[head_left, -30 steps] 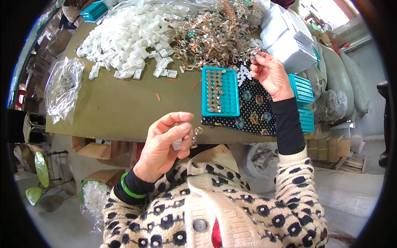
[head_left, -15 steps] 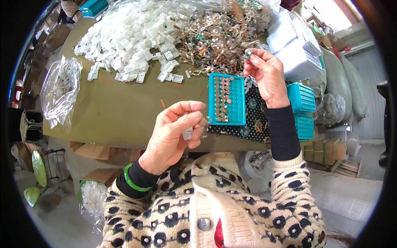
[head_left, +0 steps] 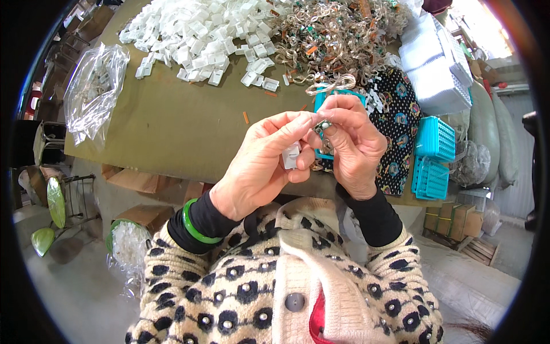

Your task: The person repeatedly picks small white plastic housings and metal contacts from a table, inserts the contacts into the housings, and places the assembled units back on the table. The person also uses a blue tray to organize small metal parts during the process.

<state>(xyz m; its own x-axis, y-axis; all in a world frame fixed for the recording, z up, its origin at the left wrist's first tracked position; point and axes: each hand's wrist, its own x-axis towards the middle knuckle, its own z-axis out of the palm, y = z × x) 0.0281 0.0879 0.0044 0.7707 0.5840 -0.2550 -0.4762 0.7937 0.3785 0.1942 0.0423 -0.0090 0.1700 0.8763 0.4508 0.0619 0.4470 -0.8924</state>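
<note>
My left hand (head_left: 258,152) and my right hand (head_left: 355,152) meet above the front of the table, both closed in a pinch. Between their fingertips is a small round-topped part (head_left: 326,124), partly hidden by the fingers. Tucked in the lower fingers of my left hand is a small white plastic case (head_left: 291,155). A looped bundle of clear wire (head_left: 332,84) shows just beyond my right fingertips; whether it joins the held part, I cannot tell. Under my hands lies a teal tray (head_left: 318,103), mostly covered; metal pieces show inside it.
White plastic cases (head_left: 200,40) are heaped at the far left, beside a pile of wire bundles (head_left: 338,40). White trays (head_left: 432,69) and teal trays (head_left: 435,140) stack at right. A patterned cloth (head_left: 395,114) and a clear bag (head_left: 94,86) lie on the table.
My right hand has come down and left from near the wire pile, bringing a small part to my left hand. My left hand has moved up and right. The view has shifted slightly.
</note>
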